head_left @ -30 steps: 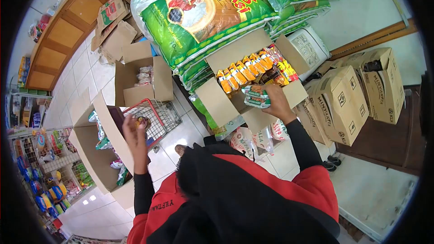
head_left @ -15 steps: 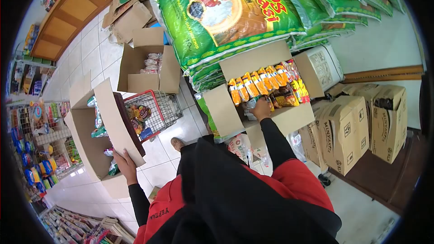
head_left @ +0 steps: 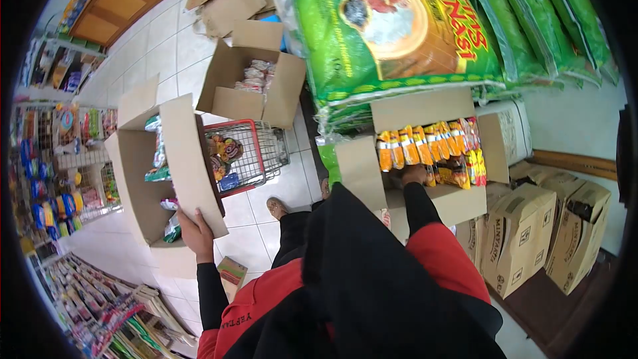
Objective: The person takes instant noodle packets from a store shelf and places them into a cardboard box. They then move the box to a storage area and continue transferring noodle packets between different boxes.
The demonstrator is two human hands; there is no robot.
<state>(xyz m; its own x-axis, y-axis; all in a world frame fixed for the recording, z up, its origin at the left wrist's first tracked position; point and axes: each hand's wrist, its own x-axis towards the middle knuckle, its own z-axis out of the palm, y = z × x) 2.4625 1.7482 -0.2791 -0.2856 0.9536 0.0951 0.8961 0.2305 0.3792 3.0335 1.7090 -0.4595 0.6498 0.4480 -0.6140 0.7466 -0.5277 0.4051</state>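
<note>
My left hand is on the edge of an open cardboard box at the left, gripping its near flap. Green and purple packets lie inside that box. My right hand reaches down into another open box on the right; its fingers are mostly hidden among the contents. Just beyond it stands a row of orange packets, with red and yellow packets at the right end.
A wire cart holds round packets behind the left box. An open box stands farther back. Large green rice sacks are piled behind the right box. Closed cartons stand at the right, shelves at the left.
My view has shifted, so the boxes appear farther right. My right hand has gone deeper into the right box, its fingers now mostly out of sight. My left hand stays on the left box.
</note>
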